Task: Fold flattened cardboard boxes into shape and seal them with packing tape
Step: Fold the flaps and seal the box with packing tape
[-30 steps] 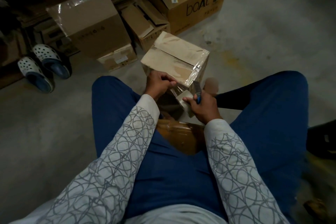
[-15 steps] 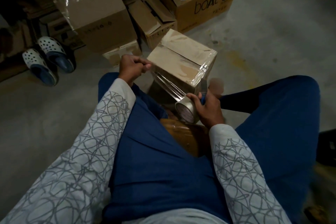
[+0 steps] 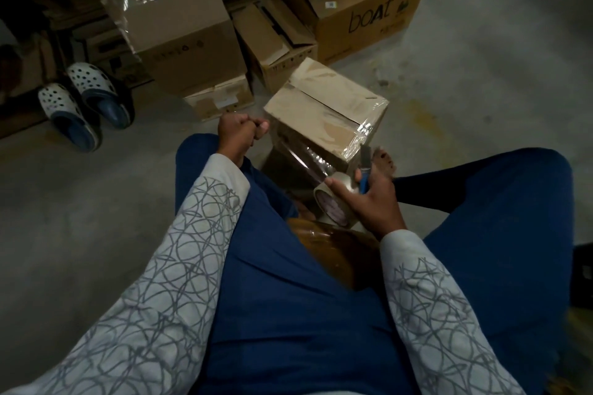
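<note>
A small brown cardboard box (image 3: 324, 109), partly wrapped in shiny clear tape, stands on the floor between my knees. My right hand (image 3: 373, 202) grips a roll of clear packing tape (image 3: 333, 207) together with a blue-handled cutter (image 3: 365, 167), just in front of the box's near right corner. A stretched strip of tape (image 3: 300, 155) runs from the roll up and left toward my left hand (image 3: 239, 131), which pinches its free end beside the box's near left side.
Several cardboard boxes stand at the back: a large taped one (image 3: 179, 32), an open one (image 3: 279, 42) and one printed "boat" (image 3: 369, 6). A pair of white and blue clogs (image 3: 83, 102) lies at left. Bare concrete floor (image 3: 481, 90) spreads to the right.
My left hand has left the box and drawn the tape end out to the left, away from the roll. My right hand, with roll and cutter, has dropped slightly lower.
</note>
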Demonstrator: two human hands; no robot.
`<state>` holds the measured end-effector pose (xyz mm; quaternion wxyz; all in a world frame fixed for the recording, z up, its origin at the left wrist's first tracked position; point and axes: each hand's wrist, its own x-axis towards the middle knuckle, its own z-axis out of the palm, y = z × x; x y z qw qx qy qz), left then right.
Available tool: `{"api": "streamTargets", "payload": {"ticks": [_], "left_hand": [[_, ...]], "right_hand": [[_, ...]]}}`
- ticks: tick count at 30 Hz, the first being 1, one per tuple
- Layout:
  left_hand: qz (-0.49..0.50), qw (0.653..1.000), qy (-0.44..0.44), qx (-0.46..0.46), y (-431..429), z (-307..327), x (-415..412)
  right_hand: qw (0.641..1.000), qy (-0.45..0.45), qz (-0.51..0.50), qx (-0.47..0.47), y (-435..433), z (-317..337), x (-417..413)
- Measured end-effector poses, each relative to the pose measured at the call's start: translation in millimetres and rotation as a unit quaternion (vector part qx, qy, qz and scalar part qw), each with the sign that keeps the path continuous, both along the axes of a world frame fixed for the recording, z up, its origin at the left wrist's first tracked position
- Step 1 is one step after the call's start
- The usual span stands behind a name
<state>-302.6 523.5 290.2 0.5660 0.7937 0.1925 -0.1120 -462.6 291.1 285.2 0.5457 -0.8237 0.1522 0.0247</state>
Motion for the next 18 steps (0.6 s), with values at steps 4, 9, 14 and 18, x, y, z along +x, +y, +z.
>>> {"api": "streamTargets", "payload": {"ticks": [4, 9, 14, 18], "left_hand": [[-0.053, 0.998, 0.0, 0.019, -5, -6, -6], [-0.071, 0.997, -0.008, 0.026, -17, -11, -10], [-0.053, 0.998, -0.018, 0.013, -23, -17, -8], [-0.03, 0.999, -0.017, 0.018, -22, -19, -2]], "right_hand": [[0.994, -0.001, 0.04, -0.098, -3, -1, -4], [0.988, 0.046, 0.016, -0.144, -9, -4, -1], [0.988, 0.077, -0.009, -0.133, -9, -3, 5], [0.99, 0.066, 0.001, -0.125, -7, 4, 7]]}}
